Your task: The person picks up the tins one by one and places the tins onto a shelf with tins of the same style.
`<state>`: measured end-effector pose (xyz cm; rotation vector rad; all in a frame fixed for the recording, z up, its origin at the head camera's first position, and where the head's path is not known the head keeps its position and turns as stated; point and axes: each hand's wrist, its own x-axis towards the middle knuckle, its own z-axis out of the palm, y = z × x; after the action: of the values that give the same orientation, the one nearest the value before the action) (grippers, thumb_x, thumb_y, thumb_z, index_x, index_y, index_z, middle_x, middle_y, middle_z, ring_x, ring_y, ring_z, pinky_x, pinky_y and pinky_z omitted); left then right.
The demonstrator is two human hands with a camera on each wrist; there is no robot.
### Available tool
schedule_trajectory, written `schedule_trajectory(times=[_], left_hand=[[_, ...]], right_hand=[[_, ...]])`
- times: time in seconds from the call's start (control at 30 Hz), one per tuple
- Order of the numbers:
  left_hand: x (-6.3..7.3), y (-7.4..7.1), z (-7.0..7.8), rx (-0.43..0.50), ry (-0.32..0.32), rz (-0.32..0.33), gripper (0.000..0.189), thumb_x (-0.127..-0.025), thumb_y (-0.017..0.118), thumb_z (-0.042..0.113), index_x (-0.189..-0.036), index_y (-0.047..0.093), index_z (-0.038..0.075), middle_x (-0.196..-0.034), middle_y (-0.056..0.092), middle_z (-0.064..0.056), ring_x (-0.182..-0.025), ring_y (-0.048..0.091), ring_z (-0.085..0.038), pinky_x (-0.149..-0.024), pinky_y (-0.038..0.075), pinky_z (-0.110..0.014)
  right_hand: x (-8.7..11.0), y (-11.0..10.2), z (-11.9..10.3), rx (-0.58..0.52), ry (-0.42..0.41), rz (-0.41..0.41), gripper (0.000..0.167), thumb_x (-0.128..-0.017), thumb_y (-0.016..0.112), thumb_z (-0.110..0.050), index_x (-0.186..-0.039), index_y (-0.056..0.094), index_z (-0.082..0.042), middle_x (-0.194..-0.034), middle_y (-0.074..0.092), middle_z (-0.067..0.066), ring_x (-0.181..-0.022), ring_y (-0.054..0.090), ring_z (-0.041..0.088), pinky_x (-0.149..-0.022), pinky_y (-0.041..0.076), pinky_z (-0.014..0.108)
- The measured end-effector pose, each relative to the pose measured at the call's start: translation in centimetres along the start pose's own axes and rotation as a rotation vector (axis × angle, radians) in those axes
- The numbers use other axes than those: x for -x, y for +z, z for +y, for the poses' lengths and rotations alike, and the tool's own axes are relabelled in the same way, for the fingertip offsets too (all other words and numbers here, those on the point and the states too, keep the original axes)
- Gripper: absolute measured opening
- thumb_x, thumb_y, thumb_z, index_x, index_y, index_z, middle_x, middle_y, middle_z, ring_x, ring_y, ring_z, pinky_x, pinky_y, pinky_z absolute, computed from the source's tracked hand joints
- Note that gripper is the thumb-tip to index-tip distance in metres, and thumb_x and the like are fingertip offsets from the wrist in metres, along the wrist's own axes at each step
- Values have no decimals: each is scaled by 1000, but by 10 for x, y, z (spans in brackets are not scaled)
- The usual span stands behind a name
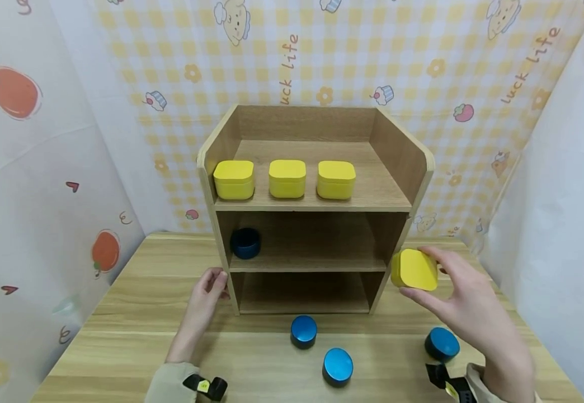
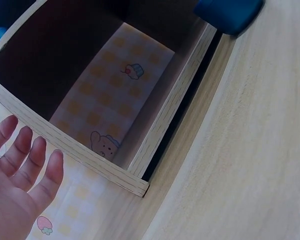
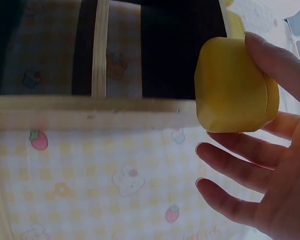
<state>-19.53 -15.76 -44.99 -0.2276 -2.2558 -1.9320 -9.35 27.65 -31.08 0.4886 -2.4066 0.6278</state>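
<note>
Right hand [image 1: 473, 305] pinches a yellow box [image 1: 415, 270] beside a wooden shelf unit [image 1: 404, 137]

The yellow box is right of centre in the head view, lifted just beside the shelf unit's right side; it has rounded corners and a smooth, matt-looking surface; it is probably light and stiff, not very fragile, perhaps a little slippery; the best hold looks to be across two opposite side walls, since a seam suggests a lid that could slip if gripped alone.

The right thumb presses one side, with fingertip support opposite, parted by the box's width; in the right wrist view the two lowest fingers spread clear of it.

The left hand [image 1: 207, 294], left of centre, holds nothing; its fingers are slightly bent and a little apart, close by the unit's left side; whether they touch it I cannot tell.

Three matching yellow boxes [image 1: 287, 180] line the top shelf; a dark blue round container [image 1: 245, 244] sits at the middle shelf's left; three blue-topped round containers [image 1: 338, 366] stand across the lower frame.
</note>
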Motion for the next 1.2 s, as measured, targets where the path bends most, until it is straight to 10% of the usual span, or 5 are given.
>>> schedule_trajectory(times=[0.5, 1.2], left_hand=[[-2, -1, 1, 6, -11, 0, 29, -104, 50, 23, -112, 55, -4, -91, 55, -11, -78, 58, -17, -77, 55, -38], [0, 0, 2, 19, -22, -15, 28, -105, 48, 20, -116, 52, -5, -92, 55, -10, -79, 59, -17, -77, 55, -36]], right_hand=[[-51, -13, -28, 18, -245, 14, 72, -67, 90, -16, -129, 57, -2, -113, 65, 7, -94, 59, 17, -84, 41, 12], [-110, -26, -47, 243, -93, 56, 66, -77, 84, -35, -129, 56, -6, -86, 54, 6, -67, 48, 20, -53, 42, 37]])
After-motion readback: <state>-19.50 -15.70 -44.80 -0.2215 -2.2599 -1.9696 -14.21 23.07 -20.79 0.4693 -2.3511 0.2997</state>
